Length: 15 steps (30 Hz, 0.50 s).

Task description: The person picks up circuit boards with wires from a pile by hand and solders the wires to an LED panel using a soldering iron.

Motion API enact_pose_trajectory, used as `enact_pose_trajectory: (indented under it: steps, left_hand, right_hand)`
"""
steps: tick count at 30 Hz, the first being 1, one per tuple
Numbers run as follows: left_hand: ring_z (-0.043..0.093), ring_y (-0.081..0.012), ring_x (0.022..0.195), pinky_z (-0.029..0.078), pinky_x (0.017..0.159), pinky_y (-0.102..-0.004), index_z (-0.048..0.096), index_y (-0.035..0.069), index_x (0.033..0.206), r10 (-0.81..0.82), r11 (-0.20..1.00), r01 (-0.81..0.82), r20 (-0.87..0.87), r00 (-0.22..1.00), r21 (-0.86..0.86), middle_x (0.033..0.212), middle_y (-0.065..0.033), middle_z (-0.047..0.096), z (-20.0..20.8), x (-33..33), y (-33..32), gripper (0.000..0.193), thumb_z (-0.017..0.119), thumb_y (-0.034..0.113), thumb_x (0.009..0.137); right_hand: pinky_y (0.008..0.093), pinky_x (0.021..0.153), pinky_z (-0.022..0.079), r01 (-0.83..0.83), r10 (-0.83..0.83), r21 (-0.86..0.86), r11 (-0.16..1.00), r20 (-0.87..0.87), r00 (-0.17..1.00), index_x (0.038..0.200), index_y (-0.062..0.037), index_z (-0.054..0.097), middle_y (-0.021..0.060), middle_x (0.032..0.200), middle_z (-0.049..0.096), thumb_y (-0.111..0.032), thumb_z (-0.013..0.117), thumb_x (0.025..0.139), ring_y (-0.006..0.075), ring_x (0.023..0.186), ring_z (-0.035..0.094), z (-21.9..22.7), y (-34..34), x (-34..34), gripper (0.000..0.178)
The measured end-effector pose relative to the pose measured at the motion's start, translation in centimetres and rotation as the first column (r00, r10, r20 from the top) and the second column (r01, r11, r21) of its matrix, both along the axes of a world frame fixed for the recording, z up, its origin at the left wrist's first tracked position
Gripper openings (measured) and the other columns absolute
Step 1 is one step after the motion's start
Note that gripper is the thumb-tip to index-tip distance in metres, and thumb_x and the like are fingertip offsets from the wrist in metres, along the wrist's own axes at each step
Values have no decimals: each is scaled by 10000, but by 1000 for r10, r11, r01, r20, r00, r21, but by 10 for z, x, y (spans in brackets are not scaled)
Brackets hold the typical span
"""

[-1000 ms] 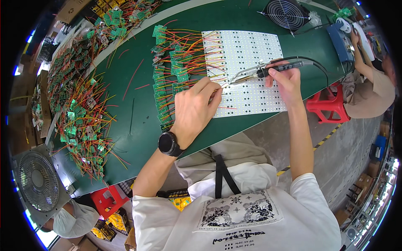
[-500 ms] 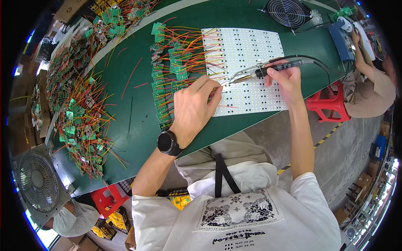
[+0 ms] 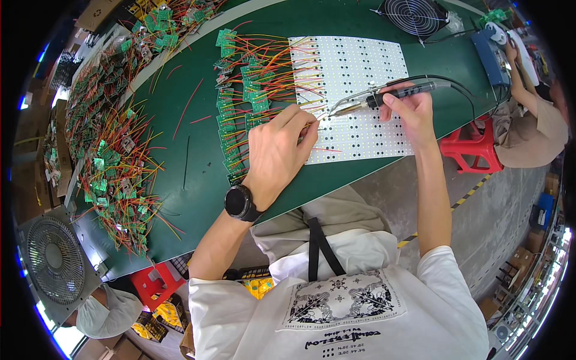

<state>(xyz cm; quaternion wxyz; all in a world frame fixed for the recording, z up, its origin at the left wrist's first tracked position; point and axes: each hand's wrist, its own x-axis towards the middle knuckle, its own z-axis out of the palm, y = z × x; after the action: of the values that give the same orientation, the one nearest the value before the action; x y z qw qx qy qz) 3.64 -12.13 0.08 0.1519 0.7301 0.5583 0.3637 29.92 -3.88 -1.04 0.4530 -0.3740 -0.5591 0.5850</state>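
Note:
My right hand [image 3: 415,119] grips a soldering iron [image 3: 409,92] with a thin metal feed tube running along its top. Its tip points left and down, close to the left part of a white panel [image 3: 363,69] dotted with small LEDs. Beside that tip, my left hand [image 3: 276,150] pinches what looks like the thin end of a wire; the fingers hide most of it. Red and yellow wires [image 3: 279,78] run from the panel's left edge to green circuit boards [image 3: 257,99], laid in columns. Some boards are hidden behind my left hand.
A large heap of wired circuit boards [image 3: 114,174] covers the table's left side. A black fan [image 3: 414,15] and a blue box [image 3: 489,57] stand at the far right, where a person works beside a red stool [image 3: 471,147]. A grey fan [image 3: 55,258] stands lower left.
The soldering iron's handle has shifted slightly left and up with my right hand, its tip staying near my left fingertips. My left hand keeps its pinch at nearly the same spot.

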Motion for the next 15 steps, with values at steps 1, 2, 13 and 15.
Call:
enact_pose_trajectory:
  steps: [1, 2, 13, 15]
  left_hand:
    - [637, -231, 620, 485, 541, -319, 671, 26, 825, -1, 1000, 1, -1, 1000, -1, 754, -70, 623, 0, 0, 0, 66, 707, 81, 820]
    - [638, -231, 620, 486, 541, -317, 671, 26, 824, 3, 1000, -3, 1, 1000, -8, 756, -70, 626, 1, 0, 0, 68, 707, 83, 820]
    - [644, -231, 641, 498, 553, -319, 680, 35, 851, 1, 1000, -2, -24, 1000, -15, 776, -59, 628, 5, 0, 0, 75, 707, 101, 828]
    - [640, -232, 648, 504, 562, -326, 690, 38, 875, 2, 999, -3, -14, 1000, -33, 799, -59, 630, 13, 0, -2, 83, 701, 113, 841]
  right_hand:
    - [283, 563, 498, 7, -7, -2, 1000, 0, 1000, 996, 73, 642, 114, 743, 655, -8, 672, 856, 169, 610, 634, -1, 0, 0, 164]
    - [283, 563, 498, 8, -8, -3, 1000, -1, 1000, 996, 73, 642, 114, 743, 655, -8, 672, 856, 169, 610, 634, -1, 0, 0, 164]
    - [281, 540, 478, 59, -59, -6, 998, -49, 997, 986, 77, 638, 114, 708, 646, -45, 675, 856, 171, 580, 617, -2, 3, 0, 182]
    - [280, 537, 474, 61, -61, -8, 998, -58, 996, 986, 76, 638, 113, 706, 646, -46, 677, 855, 171, 576, 615, -3, 3, 0, 184]
